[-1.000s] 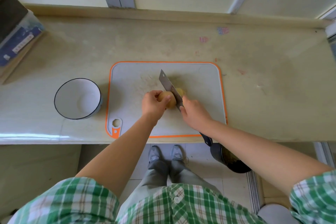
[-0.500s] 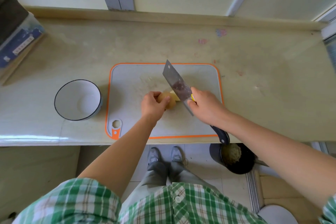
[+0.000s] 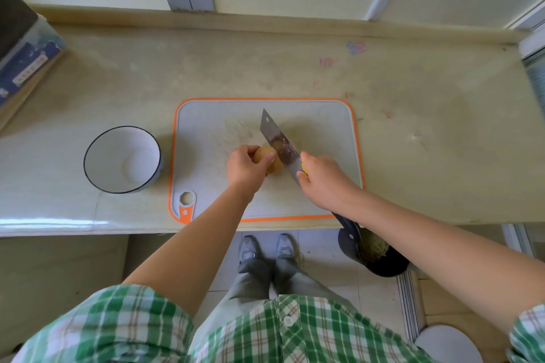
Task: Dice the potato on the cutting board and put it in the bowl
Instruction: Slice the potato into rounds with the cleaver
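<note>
The potato [image 3: 270,160] lies near the middle of the cutting board [image 3: 206,138], and the left hand [image 3: 247,167] curls around it from the left. The right hand [image 3: 324,181] grips the knife [image 3: 280,147]. The blade slants far-left and seems to press on the potato's right side. The bowl [image 3: 118,143] stands just left of the board.

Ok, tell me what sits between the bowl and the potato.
In the head view: a counter strip, bare cutting board, then the left hand gripping the potato.
</note>
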`<action>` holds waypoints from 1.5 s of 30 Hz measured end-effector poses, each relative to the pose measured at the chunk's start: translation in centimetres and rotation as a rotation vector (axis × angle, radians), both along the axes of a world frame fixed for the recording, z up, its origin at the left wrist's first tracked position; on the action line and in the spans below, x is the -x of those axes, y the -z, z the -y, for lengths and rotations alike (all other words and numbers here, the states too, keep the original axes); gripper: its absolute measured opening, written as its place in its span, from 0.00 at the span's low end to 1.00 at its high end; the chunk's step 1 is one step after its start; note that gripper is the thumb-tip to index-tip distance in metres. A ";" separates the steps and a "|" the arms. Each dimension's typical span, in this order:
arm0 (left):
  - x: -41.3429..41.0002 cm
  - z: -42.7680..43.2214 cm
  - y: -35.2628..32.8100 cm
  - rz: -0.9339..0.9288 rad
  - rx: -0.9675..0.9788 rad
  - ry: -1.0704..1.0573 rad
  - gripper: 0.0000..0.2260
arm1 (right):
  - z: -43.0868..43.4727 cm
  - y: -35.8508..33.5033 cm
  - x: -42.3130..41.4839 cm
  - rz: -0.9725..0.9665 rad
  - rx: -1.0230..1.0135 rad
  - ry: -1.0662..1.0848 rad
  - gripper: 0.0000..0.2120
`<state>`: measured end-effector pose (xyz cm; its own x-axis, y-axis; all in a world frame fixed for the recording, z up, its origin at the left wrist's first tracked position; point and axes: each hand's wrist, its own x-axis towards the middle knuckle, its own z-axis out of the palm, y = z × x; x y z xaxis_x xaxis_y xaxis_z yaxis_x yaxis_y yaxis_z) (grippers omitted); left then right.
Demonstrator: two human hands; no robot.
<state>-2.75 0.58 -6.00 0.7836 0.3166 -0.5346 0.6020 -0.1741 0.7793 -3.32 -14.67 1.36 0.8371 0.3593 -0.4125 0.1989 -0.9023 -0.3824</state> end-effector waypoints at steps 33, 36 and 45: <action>0.3 -0.5 0.1 0.055 0.029 0.010 0.19 | 0.6 -0.6 -0.5 0.026 -0.018 -0.023 0.09; 0.4 -0.5 0.1 0.052 0.027 0.011 0.19 | 0.6 -0.9 -0.1 0.003 0.020 -0.027 0.15; 0.3 -0.3 0.1 0.051 0.054 -0.027 0.16 | -1.5 1.9 -0.4 0.031 -0.012 0.016 0.04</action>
